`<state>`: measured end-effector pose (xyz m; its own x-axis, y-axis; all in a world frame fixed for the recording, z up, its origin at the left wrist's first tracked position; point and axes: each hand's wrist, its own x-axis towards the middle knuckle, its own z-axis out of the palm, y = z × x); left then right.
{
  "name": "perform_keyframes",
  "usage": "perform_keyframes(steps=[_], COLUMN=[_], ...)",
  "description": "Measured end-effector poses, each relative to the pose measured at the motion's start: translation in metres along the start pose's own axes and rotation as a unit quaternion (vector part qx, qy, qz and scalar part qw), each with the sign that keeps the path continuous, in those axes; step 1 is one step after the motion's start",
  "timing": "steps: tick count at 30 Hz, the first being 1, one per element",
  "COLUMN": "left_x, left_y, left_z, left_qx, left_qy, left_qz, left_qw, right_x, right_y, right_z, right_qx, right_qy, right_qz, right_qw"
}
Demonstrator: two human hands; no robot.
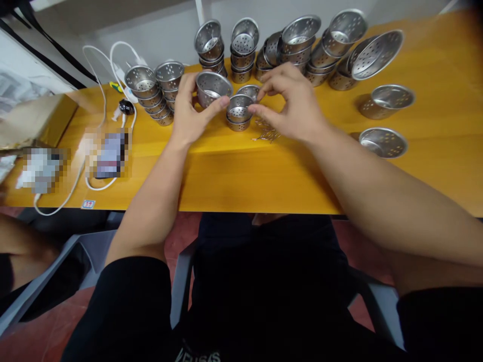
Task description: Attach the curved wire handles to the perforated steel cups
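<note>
My left hand (195,109) is wrapped round a metal cup (214,89) with a wide open top, held above the table. Just right of it, small perforated metal cups (239,108) stand stacked, with another cup (249,91) close behind. My right hand (286,103) curls over their right side. Its thumb and fingertips meet at the rim of the front cup, seeming to pinch it; any small piece between them is hidden. Below the right hand lies a small heap of thin bent wires (267,131) on the table.
Stacks of perforated cups (243,37) line the back of the yellow table (241,176). Two single cups (383,142) are at the right. At the left lie a phone (110,155), white cables (104,95) and a cardboard box (45,118). Another person's arm (26,246) shows at the far left.
</note>
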<state>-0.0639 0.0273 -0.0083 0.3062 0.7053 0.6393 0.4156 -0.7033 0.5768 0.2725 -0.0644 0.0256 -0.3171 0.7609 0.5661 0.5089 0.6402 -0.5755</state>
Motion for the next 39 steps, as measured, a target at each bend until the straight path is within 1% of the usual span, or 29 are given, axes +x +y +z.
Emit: perform_keyframes(steps=[1, 3, 5, 7, 9, 12, 15, 18, 21, 24, 27, 32, 37, 39], left_x=[0.001, 0.003, 0.003, 0.001, -0.002, -0.007, -0.010, -0.010, -0.010, -0.010, -0.012, -0.014, -0.013, -0.013], left_y=[-0.004, -0.008, -0.009, -0.006, -0.004, -0.010, -0.025, -0.036, -0.036, -0.031, -0.026, -0.025, -0.036, -0.040], left_z=[0.003, 0.008, 0.013, 0.017, 0.023, 0.034, 0.047, 0.054, 0.050, 0.039, 0.025, 0.009, 0.005, 0.007], left_qx=[0.000, -0.004, -0.028, -0.067, -0.100, -0.119, -0.109, -0.068, -0.048, -0.049, -0.044, -0.038, -0.058, -0.062], left_qy=[0.034, 0.048, 0.014, 0.016, 0.030, 0.022, -0.001, -0.044, -0.069, -0.083, -0.106, -0.107, -0.100, -0.091], left_qz=[-0.012, -0.028, -0.045, -0.064, -0.079, -0.074, -0.041, 0.004, 0.017, 0.004, 0.008, -0.013, -0.035, -0.024], left_qw=[0.999, 0.998, 0.999, 0.996, 0.991, 0.990, 0.993, 0.997, 0.996, 0.995, 0.993, 0.993, 0.993, 0.994], right_x=[0.001, 0.001, 0.001, 0.000, 0.000, -0.001, -0.002, -0.003, -0.004, -0.004, -0.004, -0.005, -0.006, -0.006], right_y=[0.010, 0.032, 0.049, 0.055, 0.051, 0.036, 0.028, 0.028, 0.028, 0.022, 0.019, 0.027, 0.028, 0.027], right_z=[-0.003, -0.008, -0.009, -0.008, -0.004, 0.006, 0.018, 0.027, 0.029, 0.026, 0.026, 0.031, 0.035, 0.036], right_qx=[-0.022, -0.060, -0.090, -0.103, -0.091, -0.035, 0.034, 0.068, 0.060, 0.060, 0.054, 0.058, 0.056, 0.052], right_qy=[-0.013, -0.061, -0.112, -0.138, -0.128, -0.095, -0.082, -0.066, -0.057, -0.060, -0.067, -0.073, -0.087, -0.095], right_qz=[0.001, 0.005, 0.016, 0.030, 0.034, 0.020, 0.000, -0.018, -0.023, -0.028, -0.037, -0.069, -0.069, -0.069], right_qw=[1.000, 0.996, 0.989, 0.985, 0.987, 0.995, 0.996, 0.995, 0.996, 0.996, 0.996, 0.993, 0.992, 0.992])
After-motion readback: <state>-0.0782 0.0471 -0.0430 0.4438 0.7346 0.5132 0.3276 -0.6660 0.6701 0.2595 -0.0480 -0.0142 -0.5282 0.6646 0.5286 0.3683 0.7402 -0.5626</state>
